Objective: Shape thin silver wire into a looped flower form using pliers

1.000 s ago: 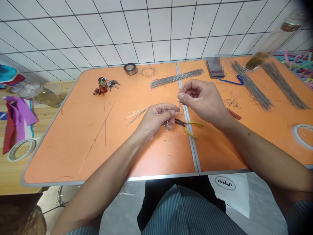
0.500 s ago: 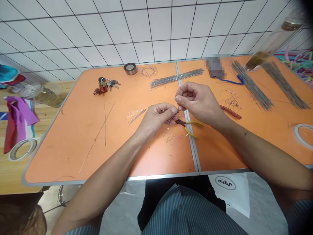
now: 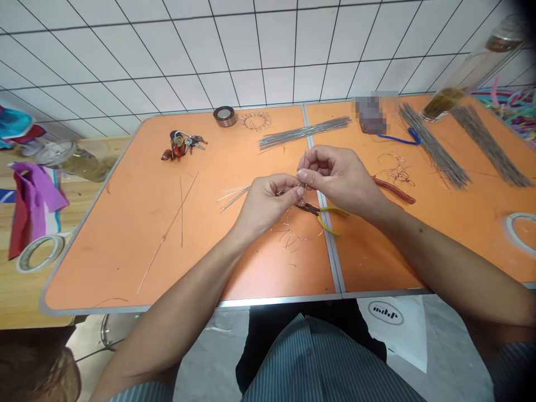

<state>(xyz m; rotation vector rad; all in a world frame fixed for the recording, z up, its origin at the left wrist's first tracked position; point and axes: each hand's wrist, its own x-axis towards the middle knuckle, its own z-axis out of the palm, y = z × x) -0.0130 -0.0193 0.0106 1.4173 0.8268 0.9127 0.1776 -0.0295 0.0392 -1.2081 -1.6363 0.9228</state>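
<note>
Partly under the left hand (image 3: 268, 201), a thin wire loop (image 3: 304, 239).

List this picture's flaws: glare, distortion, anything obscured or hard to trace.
Head view: soft glare on the orange table near its front edge; head view: tiled wall lines fan outward; head view: pixelated patch at upper right, dark blot in the corner; head view: wire between left hand and right hand too fine to trace.
</note>
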